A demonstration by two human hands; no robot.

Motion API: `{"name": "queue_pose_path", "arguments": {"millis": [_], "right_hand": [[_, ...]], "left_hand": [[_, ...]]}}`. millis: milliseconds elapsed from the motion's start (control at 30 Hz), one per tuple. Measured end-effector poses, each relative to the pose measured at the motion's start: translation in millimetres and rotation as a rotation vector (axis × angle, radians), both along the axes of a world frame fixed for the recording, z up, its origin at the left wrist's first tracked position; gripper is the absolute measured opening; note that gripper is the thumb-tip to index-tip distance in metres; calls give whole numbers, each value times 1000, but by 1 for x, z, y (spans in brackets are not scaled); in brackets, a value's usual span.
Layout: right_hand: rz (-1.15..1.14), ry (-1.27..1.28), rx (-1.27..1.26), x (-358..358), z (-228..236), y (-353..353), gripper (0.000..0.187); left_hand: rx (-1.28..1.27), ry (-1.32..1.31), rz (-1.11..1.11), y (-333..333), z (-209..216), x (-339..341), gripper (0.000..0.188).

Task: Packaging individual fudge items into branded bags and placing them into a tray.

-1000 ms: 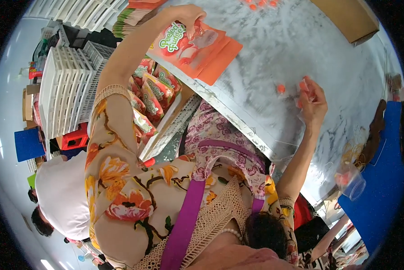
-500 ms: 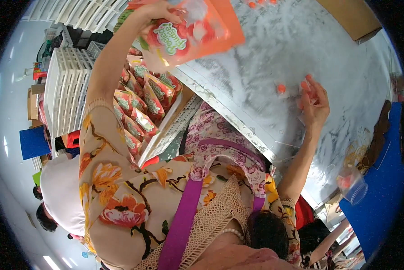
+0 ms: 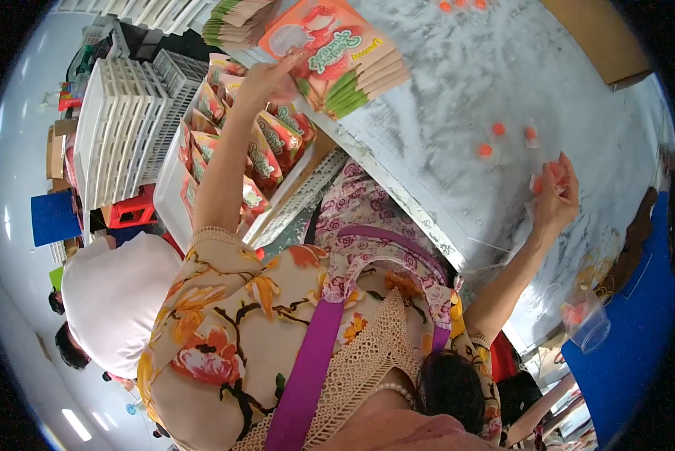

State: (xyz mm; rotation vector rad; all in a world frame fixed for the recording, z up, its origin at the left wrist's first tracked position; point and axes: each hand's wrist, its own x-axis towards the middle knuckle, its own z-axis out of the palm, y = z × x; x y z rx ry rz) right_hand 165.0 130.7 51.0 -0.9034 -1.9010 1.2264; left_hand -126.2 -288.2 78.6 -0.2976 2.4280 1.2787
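Note:
At the table's left side, my left hand point(image 3: 273, 79) reaches to a fanned stack of flat pouches. Its outstretched fingertips lie on the edge of the top orange-red printed pouch point(image 3: 337, 49), with green and pale pouch edges showing below. Over on the right, my right hand point(image 3: 557, 203) has its fingers closed around small red-orange pieces in clear wrappers point(image 3: 552, 177). Just beyond it, three loose pieces point(image 3: 498, 129) lie on the marbled tabletop point(image 3: 427, 158). Beneath my left forearm stands a white tray point(image 3: 173, 184) of upright filled pouches point(image 3: 266, 154).
Another stack of pouches point(image 3: 239, 22) lies at the far left. A brown cardboard box point(image 3: 597, 37) sits at the far right, with a tipped clear plastic cup point(image 3: 585, 323) at the right edge. Stacked white crates point(image 3: 115, 128) and a person in white point(image 3: 119, 301) are to the left.
The pouch my left hand held up is no longer raised; that hand has come down to the stack. My right hand has shifted right, and more loose pieces show on the table.

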Motion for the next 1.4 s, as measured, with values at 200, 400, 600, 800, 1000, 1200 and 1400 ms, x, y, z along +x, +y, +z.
{"name": "queue_pose_path", "arguments": {"millis": [200, 400, 600, 800, 1000, 1200, 1400], "right_hand": [[56, 22, 5, -5, 5, -15, 34], [209, 47, 181, -11, 7, -29, 34], [270, 63, 73, -21, 18, -43, 35], [276, 102, 212, -30, 13, -55, 33], [432, -48, 311, -44, 21, -68, 32], [441, -26, 474, -61, 31, -85, 30], [520, -30, 661, -88, 35, -105, 29]], "left_hand": [[-288, 870, -536, 47, 25, 41, 37], [-358, 1098, -754, 75, 0, 49, 28], [-394, 771, -777, 72, 19, 44, 25], [-169, 474, -511, 53, 23, 14, 29], [161, 65, -376, 57, 4, 3, 34], [151, 8, -491, 54, 1, -2, 29], [-84, 426, -747, 74, 12, 28, 20]]}}
